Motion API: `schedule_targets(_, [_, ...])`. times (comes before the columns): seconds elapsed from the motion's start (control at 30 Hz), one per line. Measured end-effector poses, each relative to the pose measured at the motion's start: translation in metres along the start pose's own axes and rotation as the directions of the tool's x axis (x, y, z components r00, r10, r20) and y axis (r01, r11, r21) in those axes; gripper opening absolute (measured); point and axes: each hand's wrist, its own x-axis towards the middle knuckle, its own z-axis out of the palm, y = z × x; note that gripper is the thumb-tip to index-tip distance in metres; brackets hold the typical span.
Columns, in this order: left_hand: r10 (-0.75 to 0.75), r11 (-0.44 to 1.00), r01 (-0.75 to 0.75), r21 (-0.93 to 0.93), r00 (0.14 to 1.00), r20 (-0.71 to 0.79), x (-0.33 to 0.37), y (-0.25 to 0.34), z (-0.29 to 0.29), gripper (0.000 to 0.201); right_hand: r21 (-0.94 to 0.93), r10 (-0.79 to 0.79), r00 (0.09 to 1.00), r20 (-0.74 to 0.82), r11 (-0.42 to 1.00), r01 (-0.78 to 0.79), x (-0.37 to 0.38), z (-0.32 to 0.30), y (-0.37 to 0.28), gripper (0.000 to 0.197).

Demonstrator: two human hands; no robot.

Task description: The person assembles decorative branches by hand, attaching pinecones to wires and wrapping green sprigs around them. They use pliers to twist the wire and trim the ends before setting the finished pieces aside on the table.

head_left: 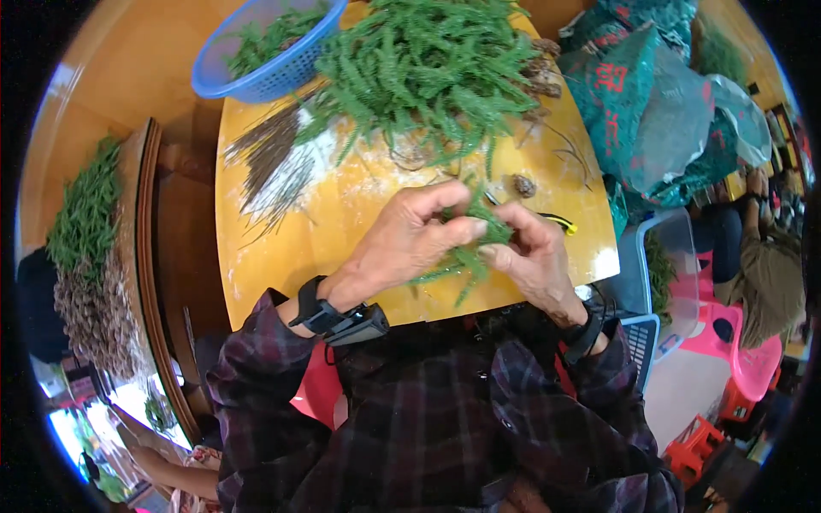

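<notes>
Over the near part of a yellow table [333, 248], my left hand [410, 235] and my right hand [537, 256] come together around a green artificial-looking pine sprig [466, 263]. Thumb and fingers of both hands are pinched on it, and its tips hang down between them. Part of the sprig is covered by my fingers. A small pine cone [523, 185] lies just beyond my right hand. Past that hand's knuckles shows the yellow-and-black end of a tool [562, 224], its kind unclear. A big heap of green sprigs [419, 68] covers the table's far side.
A blue basket [295, 75] with sprigs stands far left. Thin brown stems [269, 162] and white powder lie nearby. More pine cones [539, 81] edge the heap. Teal plastic bags [633, 111] and a blue crate [640, 342] are on the right. Another person sits far right.
</notes>
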Motion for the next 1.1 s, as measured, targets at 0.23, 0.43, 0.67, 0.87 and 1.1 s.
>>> schedule_targets(0.23, [0.050,0.998,-0.048,-0.047,0.998,0.043,-0.010,0.010,0.000,0.011,-0.014,0.064,0.997,0.033,0.998,-0.064,0.000,-0.001,-0.006,0.018])
schedule_targets(0.43, [-0.063,0.998,0.063,0.008,0.998,-0.012,-0.022,0.008,-0.006,0.013,0.026,0.055,0.998,0.043,0.998,-0.056,-0.001,0.004,0.001,0.030])
schedule_targets(0.67, [0.026,0.999,-0.016,0.034,0.944,-0.328,-0.012,0.006,-0.051,0.010,-0.026,0.030,0.998,-0.059,0.999,-0.032,0.000,0.010,-0.002,0.034])
schedule_targets(0.87, [0.454,0.782,-0.100,0.615,0.768,-0.452,-0.012,0.004,-0.115,0.010,-0.030,0.029,0.997,-0.071,0.999,-0.032,0.002,0.010,-0.004,0.033])
schedule_targets(1.1, [0.394,0.190,-0.034,0.981,0.918,-0.045,-0.037,-0.020,-0.182,0.015,-0.027,0.058,0.997,-0.053,0.998,-0.059,0.002,0.014,-0.001,0.029])
